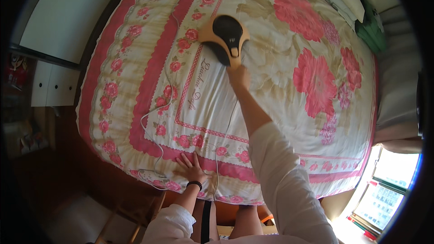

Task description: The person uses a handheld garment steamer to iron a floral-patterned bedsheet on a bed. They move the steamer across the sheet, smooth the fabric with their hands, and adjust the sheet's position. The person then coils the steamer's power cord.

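Right hand's [240, 79] fingers [236, 69] are closed round the handle [234, 58] of the vacuum [227, 29], whose head rests on the bed [266, 95] just beyond them; left hand [194, 171], spread and holding nothing, touches the near edge.

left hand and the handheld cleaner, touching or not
Apart. The head view shows a wide stretch of floral bedspread between the left hand and the handheld cleaner.

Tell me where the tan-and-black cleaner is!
In the head view, the cleaner is just above centre on the flowered bedspread, its handle held in the right hand.
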{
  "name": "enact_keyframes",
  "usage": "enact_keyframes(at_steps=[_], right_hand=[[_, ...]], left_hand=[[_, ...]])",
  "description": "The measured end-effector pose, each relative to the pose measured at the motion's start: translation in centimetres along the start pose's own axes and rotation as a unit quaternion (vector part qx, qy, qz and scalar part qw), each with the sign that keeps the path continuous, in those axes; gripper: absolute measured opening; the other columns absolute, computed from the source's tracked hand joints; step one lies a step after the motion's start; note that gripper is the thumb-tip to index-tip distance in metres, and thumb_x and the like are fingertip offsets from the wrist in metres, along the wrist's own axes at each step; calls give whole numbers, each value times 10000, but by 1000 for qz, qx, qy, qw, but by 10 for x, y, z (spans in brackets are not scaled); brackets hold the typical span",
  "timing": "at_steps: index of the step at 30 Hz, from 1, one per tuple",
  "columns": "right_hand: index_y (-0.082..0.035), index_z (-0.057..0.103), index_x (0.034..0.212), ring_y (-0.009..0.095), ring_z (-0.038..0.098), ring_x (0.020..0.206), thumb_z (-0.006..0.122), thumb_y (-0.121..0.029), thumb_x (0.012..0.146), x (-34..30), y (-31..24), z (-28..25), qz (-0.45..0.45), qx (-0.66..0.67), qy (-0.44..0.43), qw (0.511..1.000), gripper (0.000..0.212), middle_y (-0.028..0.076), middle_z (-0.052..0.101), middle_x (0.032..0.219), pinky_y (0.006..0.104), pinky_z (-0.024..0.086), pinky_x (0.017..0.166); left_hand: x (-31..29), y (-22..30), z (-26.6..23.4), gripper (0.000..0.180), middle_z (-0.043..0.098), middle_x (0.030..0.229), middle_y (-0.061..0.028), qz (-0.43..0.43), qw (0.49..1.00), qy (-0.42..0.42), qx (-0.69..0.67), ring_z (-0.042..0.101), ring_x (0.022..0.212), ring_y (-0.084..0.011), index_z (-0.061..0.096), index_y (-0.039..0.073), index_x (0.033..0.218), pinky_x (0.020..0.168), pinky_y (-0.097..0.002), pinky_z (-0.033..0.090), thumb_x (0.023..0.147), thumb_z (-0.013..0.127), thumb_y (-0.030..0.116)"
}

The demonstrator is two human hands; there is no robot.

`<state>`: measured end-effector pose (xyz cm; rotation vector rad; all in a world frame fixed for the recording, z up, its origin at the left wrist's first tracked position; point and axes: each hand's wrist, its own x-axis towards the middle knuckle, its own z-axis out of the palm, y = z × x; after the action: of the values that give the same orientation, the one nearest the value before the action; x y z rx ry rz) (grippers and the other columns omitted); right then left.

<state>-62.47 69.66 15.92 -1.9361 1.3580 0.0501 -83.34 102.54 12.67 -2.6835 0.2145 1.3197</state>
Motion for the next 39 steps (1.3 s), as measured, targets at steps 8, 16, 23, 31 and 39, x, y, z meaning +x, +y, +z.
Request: enact_keyframes(at_steps=[8, 16, 23, 31, 39], right_hand=[[67, 653, 889, 400, 668, 776, 667, -393, 775, -14, 59, -15, -82, -61, 119, 988, 474, 267, 665, 800, 465, 515, 690], [41, 610, 906, 457, 626, 812, 751, -363, 725, -220, 196, -27, 123, -3, 82, 989, 465, 278, 647, 833, 521, 476, 711], [-33, 263, 1395, 355, 608, 902, 695, -52, 789, -338, 243, 12, 6, 183, 97, 978, 744, 246, 573, 1081, 436, 498, 816], [-77, 233, 1501, 415, 640, 938, 607, -38, 849, -186, 166, -25, -58, 78, 135, 986, 752, 290, 601, 1112, 447, 496, 747], [-56, 240, 1373, 262, 612, 533, 600, -139, 874, 25, 108, -48, -89, 51, 206, 973, 620, 194, 618, 790, 382, 483, 467]], left_hand=[[-8, -4, -7, 1232, -91, 1565, -266, 49, 997, 12, -56, -107, 1418, -512, 126, 275, 1534, 943, -835, 36, 572, 821, 604], [68, 52, -106, 1070, -3, 1542, -322, 244, 918, 222, -219, 10, 1427, -509, 183, 124, 1502, 1095, -667, 122, 653, 832, 183], [130, 106, -237, 1405, -146, 1570, -233, 128, 990, 61, -19, -115, 1446, -440, -53, 287, 1534, 1022, -766, 103, 510, 893, 461], [148, 131, -226, 1482, -166, 1581, -179, 66, 997, 32, 39, -123, 1449, -425, -131, 296, 1519, 1033, -756, 110, 476, 895, 533], [161, 135, -221, 1542, -164, 1570, -217, 53, 997, 28, 45, -129, 1441, -444, -142, 263, 1519, 1025, -765, 85, 424, 900, 572]])
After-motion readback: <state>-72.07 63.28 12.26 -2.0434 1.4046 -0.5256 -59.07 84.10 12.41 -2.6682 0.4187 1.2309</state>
